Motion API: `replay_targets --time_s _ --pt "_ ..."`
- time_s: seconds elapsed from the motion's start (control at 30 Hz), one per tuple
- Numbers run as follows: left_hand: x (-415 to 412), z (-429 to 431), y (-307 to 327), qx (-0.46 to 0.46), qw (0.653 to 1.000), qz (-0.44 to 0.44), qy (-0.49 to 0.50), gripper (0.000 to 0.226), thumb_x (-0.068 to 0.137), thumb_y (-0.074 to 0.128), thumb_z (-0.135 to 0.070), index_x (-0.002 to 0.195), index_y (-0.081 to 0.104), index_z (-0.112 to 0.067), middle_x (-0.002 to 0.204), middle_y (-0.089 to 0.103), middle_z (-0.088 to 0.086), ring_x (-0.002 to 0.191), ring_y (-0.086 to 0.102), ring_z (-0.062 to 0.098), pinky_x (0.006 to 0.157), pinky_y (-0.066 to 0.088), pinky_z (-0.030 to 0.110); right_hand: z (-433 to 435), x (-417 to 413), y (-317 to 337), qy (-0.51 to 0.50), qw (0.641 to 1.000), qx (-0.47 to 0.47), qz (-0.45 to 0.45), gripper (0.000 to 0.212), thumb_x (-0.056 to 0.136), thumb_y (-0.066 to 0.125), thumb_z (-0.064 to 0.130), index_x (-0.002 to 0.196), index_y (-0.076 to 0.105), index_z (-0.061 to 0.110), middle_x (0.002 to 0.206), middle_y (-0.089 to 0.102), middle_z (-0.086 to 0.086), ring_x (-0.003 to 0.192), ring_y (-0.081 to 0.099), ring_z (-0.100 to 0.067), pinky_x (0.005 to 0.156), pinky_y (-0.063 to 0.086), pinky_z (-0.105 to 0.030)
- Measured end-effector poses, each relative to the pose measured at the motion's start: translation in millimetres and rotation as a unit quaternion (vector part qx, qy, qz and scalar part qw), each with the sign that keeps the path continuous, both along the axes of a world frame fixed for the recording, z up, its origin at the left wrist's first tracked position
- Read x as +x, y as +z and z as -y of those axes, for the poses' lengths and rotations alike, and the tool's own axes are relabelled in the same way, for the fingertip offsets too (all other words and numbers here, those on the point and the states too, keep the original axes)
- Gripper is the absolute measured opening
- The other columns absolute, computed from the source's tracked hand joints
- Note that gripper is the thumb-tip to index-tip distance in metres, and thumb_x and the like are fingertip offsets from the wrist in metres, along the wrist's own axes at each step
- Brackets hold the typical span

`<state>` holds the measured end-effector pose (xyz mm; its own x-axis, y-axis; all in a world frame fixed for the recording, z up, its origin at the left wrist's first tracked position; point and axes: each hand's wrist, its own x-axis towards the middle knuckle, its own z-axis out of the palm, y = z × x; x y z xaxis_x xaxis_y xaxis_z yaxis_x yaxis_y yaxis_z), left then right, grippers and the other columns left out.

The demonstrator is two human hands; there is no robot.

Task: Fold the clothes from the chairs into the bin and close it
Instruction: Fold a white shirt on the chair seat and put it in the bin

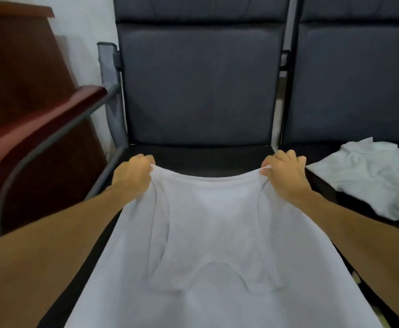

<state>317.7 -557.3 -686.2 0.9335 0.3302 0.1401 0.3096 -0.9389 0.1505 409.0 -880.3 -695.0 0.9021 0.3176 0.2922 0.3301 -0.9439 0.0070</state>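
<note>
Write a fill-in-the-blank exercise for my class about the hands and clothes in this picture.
1. The left hand and the right hand grip the white shirt by its ____ edge (near/far).
2. The crumpled garment lies on the chair to the shirt's ____.
3. The wooden armrest is on the shirt's ____ side.
Missing words: far; right; left.
</note>
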Motion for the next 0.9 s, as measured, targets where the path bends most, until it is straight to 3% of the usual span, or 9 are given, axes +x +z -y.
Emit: replay_targets --time_s 0.07,0.17,0.27,0.37,0.5,0.73,0.83,0.9 --pt "21 -8 -6 0.063 0.998 0.006 -0.007 0.028 0.093 0.051 -0.003 0.119 0.053 -0.015 0.117 0.055 0.008 0.102 0.057 0.027 0.092 0.048 0.039 -9 25 -8 -0.003 1.000 0.016 -0.001 0.019 0.098 0.051 0.026 0.115 0.061 0.024 0.119 0.051 -0.002 0.111 0.037 -0.024 0.086 0.022 -0.034" --pt "48 -15 -13 0.088 0.995 0.050 0.006 0.031 0.095 0.047 -0.003 0.124 0.053 -0.014 0.119 0.056 0.009 0.107 0.055 0.030 0.097 0.041 0.041 -21 55 -18 -0.020 0.997 0.075 0.007 0.020 0.098 0.051 0.029 0.113 0.064 0.023 0.118 0.052 -0.003 0.110 0.036 -0.026 0.085 0.021 -0.036" --pt "55 -14 -27 0.093 0.994 0.057 -0.015 0.044 0.097 0.047 -0.008 0.140 0.044 -0.019 0.138 0.049 0.007 0.127 0.046 0.026 0.110 0.027 0.042 -28 66 -28 -0.014 0.995 0.091 -0.026 0.033 0.098 0.052 0.030 0.130 0.054 0.024 0.138 0.044 -0.001 0.127 0.029 -0.024 0.099 0.021 -0.040" --pt "42 -10 -39 0.072 0.995 0.052 -0.046 0.055 0.096 0.049 -0.009 0.148 0.033 -0.022 0.150 0.038 0.001 0.138 0.033 0.020 0.117 0.015 0.038 -27 58 -28 -0.006 0.995 0.078 -0.069 0.051 0.097 0.054 0.028 0.145 0.037 0.025 0.156 0.025 0.001 0.142 0.015 -0.021 0.113 0.010 -0.047" --pt "3 -1 -36 0.016 0.996 0.000 -0.085 0.046 0.098 0.046 -0.015 0.144 0.040 -0.021 0.149 0.039 -0.001 0.137 0.036 0.019 0.115 0.022 0.034 -16 24 -10 0.013 0.997 0.041 -0.063 0.051 0.098 0.053 0.023 0.146 0.036 0.024 0.159 0.020 0.002 0.146 0.010 -0.018 0.116 0.004 -0.047" --pt "-113 42 -10 -0.130 0.957 -0.088 -0.244 0.026 0.098 0.051 -0.017 0.117 0.055 -0.033 0.125 0.042 -0.014 0.117 0.049 0.008 0.105 0.037 0.023 6 -93 22 0.172 0.975 0.027 -0.136 0.035 0.098 0.054 0.025 0.132 0.052 0.022 0.140 0.041 0.002 0.134 0.030 -0.017 0.112 0.028 -0.032" --pt "-157 65 0 -0.149 0.937 -0.139 -0.283 0.017 0.098 0.052 -0.023 0.110 0.054 -0.035 0.116 0.035 -0.017 0.094 0.059 0.011 0.089 0.050 0.030 12 -148 25 0.242 0.953 0.017 -0.181 0.020 0.097 0.054 0.025 0.117 0.060 0.022 0.117 0.051 0.005 0.115 0.044 -0.014 0.102 0.040 -0.030" --pt "-181 80 6 -0.113 0.930 -0.175 -0.303 0.015 0.098 0.052 -0.030 0.112 0.048 -0.032 0.115 0.029 -0.016 0.084 0.059 0.016 0.082 0.051 0.030 15 -178 25 0.273 0.942 0.021 -0.194 0.009 0.096 0.056 0.026 0.101 0.062 0.023 0.099 0.054 0.010 0.094 0.051 -0.008 0.091 0.046 -0.031"
